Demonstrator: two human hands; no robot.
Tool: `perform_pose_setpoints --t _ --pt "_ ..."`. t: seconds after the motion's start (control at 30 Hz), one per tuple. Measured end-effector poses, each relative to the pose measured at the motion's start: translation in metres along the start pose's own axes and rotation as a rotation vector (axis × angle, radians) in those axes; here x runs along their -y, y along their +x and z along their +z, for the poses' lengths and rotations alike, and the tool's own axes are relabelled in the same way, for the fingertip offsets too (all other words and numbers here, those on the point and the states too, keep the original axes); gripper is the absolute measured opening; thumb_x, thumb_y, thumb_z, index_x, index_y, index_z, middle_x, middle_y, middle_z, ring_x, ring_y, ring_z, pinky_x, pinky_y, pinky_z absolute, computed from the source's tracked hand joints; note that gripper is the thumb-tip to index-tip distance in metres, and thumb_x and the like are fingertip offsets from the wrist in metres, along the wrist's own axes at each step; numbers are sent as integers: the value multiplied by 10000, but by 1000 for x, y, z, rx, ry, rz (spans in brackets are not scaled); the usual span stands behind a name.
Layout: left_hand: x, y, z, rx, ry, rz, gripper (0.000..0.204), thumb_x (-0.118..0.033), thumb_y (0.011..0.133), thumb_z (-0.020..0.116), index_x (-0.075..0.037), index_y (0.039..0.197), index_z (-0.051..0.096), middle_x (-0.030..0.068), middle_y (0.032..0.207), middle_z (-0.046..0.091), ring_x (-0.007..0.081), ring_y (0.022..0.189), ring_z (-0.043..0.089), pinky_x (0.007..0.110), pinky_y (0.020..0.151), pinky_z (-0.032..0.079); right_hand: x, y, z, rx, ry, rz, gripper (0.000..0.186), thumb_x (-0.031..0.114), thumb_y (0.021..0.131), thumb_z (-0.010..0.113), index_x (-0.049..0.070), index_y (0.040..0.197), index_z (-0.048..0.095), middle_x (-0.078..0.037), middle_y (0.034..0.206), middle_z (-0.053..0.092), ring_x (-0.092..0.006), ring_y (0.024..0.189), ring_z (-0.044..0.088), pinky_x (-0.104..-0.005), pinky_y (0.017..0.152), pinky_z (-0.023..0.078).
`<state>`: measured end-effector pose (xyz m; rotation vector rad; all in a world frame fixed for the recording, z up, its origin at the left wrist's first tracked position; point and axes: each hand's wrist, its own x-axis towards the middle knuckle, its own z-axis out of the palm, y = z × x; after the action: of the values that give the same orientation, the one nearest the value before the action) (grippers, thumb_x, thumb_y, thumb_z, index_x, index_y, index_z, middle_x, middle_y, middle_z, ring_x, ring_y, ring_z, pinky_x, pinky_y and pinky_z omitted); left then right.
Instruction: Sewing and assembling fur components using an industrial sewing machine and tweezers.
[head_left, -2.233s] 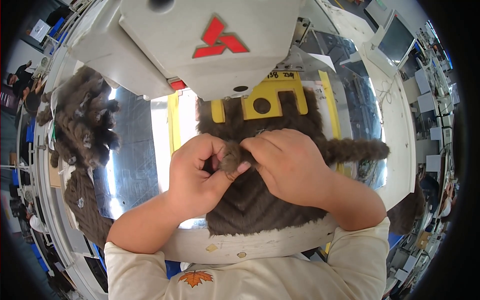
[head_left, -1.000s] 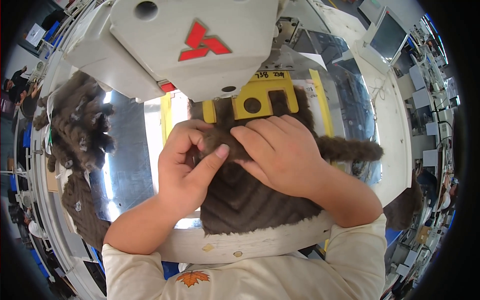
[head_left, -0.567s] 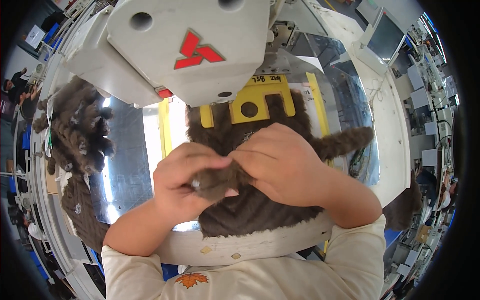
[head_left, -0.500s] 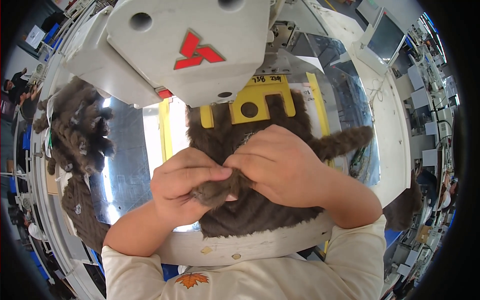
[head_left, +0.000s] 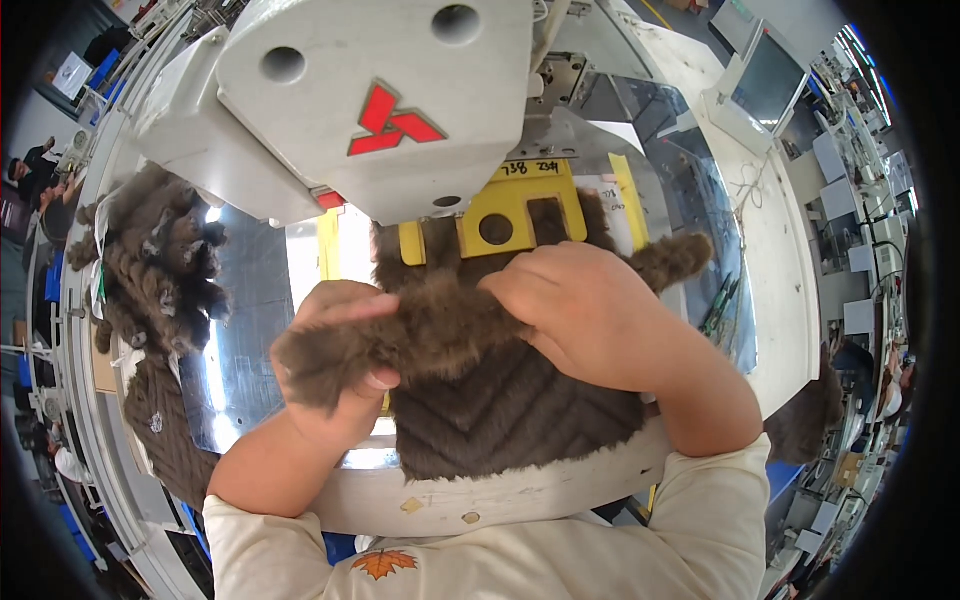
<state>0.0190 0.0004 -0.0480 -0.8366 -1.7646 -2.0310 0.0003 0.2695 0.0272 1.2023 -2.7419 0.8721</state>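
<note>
A tube-shaped strip of brown fur fabric (head_left: 445, 325) stretches between my hands above a larger brown fur panel (head_left: 520, 425) with a chevron pattern. My left hand (head_left: 335, 415) grips the strip's left end, with the thumb showing below it. On the other end, my right hand (head_left: 590, 315) closes its fingers, which are partly hidden by the hand's back. The panel's far part lies under a yellow plate (head_left: 550, 225) with cut-outs. Another furry strip (head_left: 680, 260) sticks out to the right beyond my right hand.
A large white sewing machine head (head_left: 290, 130) overhangs the far side. Brown fur pieces (head_left: 160, 260) are heaped at the left. A slim green-handled tool (head_left: 722, 305) lies on the shiny plate at right; a monitor (head_left: 765, 80) stands beyond it.
The strip, bunched between my pinching fingers before, is now drawn out lengthwise. My left hand has moved left and turned. The furry strip at right has shifted inward, exposing the green-handled tool.
</note>
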Motion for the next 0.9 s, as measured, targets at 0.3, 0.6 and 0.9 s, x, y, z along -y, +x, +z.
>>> perform_pose_setpoints --t 0.3,0.6,0.9 --pt "-15 29 -3 -443 -165 -72 406 -370 1081 561 -94 1367 477 184 1238 602 273 1159 597 436 1016 487 -14 -4 -12 -76 -169 108 225 134 857 717 38 1016 590 -144 933 652 -390 921 651 -488 797 517" --pt "-37 26 4 93 -89 -261 338 -291 1063 545 16 1201 577 124 889 679 246 756 681 382 696 580 15 -5 -8 743 106 31 351 336 953 703 -1 984 608 -180 906 670 -411 910 672 -504 783 538" --pt "-29 8 26 390 291 62 399 127 624 649 88 1021 634 177 803 612 379 679 636 406 627 547 37 2 2 -174 463 -18 388 195 739 934 47 1041 743 -93 911 689 -253 788 680 -330 667 530"
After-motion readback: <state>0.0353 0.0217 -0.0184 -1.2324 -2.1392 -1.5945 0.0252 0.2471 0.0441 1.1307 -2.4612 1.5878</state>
